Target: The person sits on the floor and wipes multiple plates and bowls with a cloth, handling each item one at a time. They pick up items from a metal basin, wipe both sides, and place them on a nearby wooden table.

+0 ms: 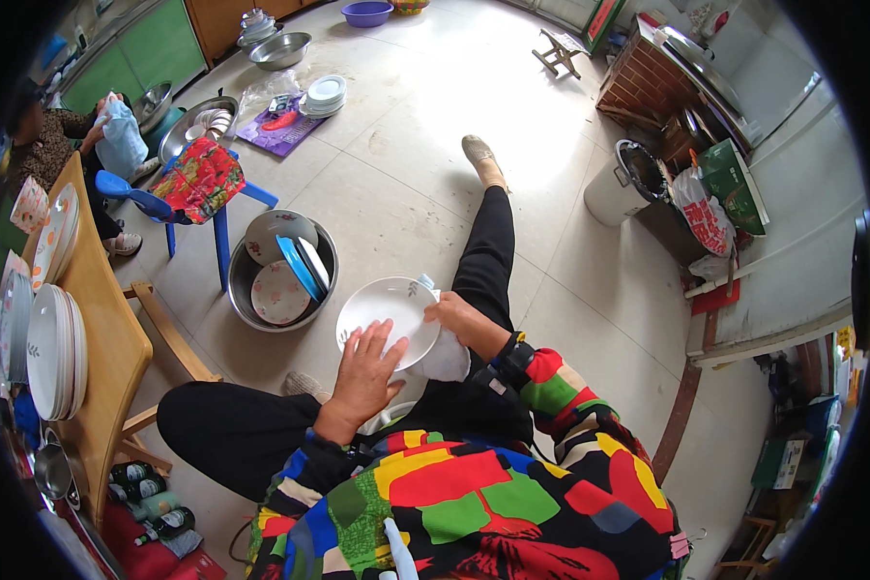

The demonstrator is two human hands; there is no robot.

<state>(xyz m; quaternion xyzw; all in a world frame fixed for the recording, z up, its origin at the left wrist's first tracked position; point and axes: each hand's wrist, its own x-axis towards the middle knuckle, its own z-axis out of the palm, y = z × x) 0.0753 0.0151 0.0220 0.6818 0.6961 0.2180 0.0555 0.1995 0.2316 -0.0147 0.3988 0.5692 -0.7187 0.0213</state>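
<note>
My right hand [460, 317] grips the right rim of a white plate [384, 319] with a grey leaf pattern, a pale cloth [446, 357] bunched beneath that hand and hanging below the plate. My left hand [368, 362] lies with its fingers spread over the plate's lower left surface. On the floor ahead to the left, a steel basin [243, 319] contains a large bowl, a patterned plate [280, 292] and blue and white dishes [303, 267] standing on edge. A stack of white plates [58, 351] rests on the wooden table [119, 348] at the left.
Beside the basin stands a blue plastic chair [222, 246] with a floral cushion [201, 181]. Another person [65, 130] sits at the upper left holding a light blue cloth. Stacked plates [324, 96] lie farther off; a white bin [616, 190] stands right. Green bottles [141, 486] lie below the table.
</note>
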